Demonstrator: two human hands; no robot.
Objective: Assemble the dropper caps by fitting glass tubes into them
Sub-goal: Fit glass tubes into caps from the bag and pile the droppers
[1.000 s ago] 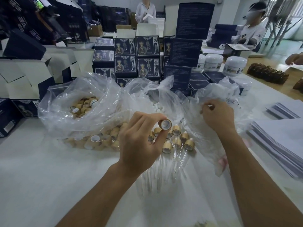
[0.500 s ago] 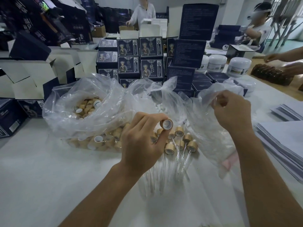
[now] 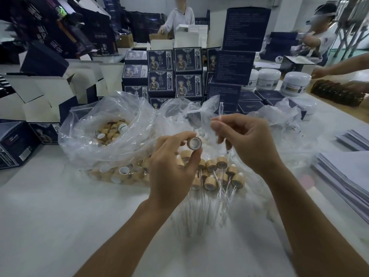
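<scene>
My left hand [image 3: 173,168] pinches a bamboo dropper cap [image 3: 194,143] between thumb and forefinger, its open white inside facing up towards me. My right hand [image 3: 247,140] is just to the right of it and pinches a thin clear glass tube [image 3: 221,109] that sticks up above the fingers. Several finished caps with tubes fitted [image 3: 217,172] lie on the table below both hands. A clear plastic bag of loose bamboo caps [image 3: 111,132] sits to the left. Loose glass tubes [image 3: 191,218] lie in clear plastic near my wrists.
Crumpled clear bags [image 3: 279,120] spread behind the right hand. Dark printed boxes [image 3: 175,76] are stacked at the back, with white jars [image 3: 295,83] to the right. Stacks of paper [image 3: 347,172] lie at the right edge. Other people work at the far side and right.
My right hand came out of the plastic bag on the right and moved left towards the cap, now holding a glass tube. The left hand kept holding the cap.
</scene>
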